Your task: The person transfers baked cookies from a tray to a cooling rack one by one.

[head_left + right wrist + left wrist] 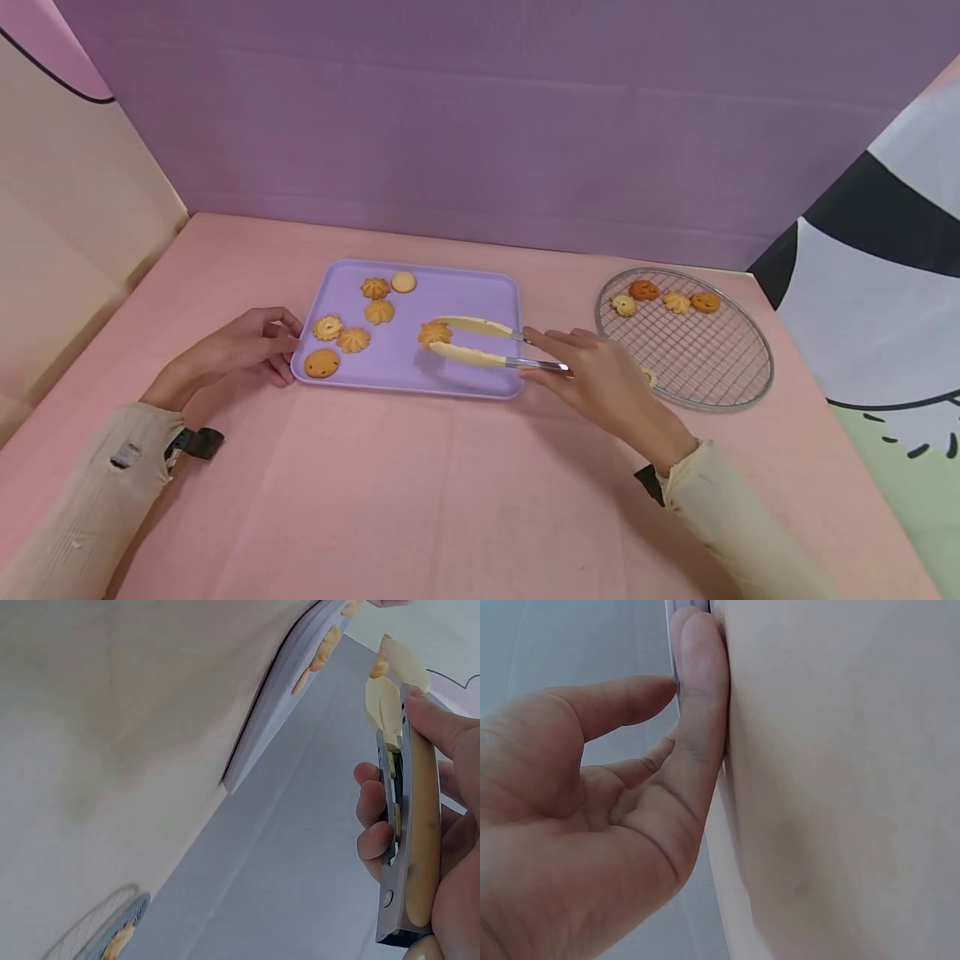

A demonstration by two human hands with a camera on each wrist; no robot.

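Note:
My right hand [600,375] grips metal tongs [412,840] with cream-coloured tips. Between these tips sits a star-shaped cookie [433,335], held above the right half of a lilac tray [390,360]. Along the tray's left edge, my left hand [251,343] rests its fingertips against the rim; in the left wrist view the fingers [701,697] lie close to the table. Several cookies lie in the tray's left part, among them a round brown cookie [322,363], a plain pale cookie [403,282] and a ring-like cookie [327,327].
A round wire rack [712,350] stands to the right. Several cookies, including a reddish-brown cookie [643,290], lie near its back edge; another pale cookie [648,377] is partly hidden by my right hand. A purple wall [480,150] closes off the back of the pink table [420,483].

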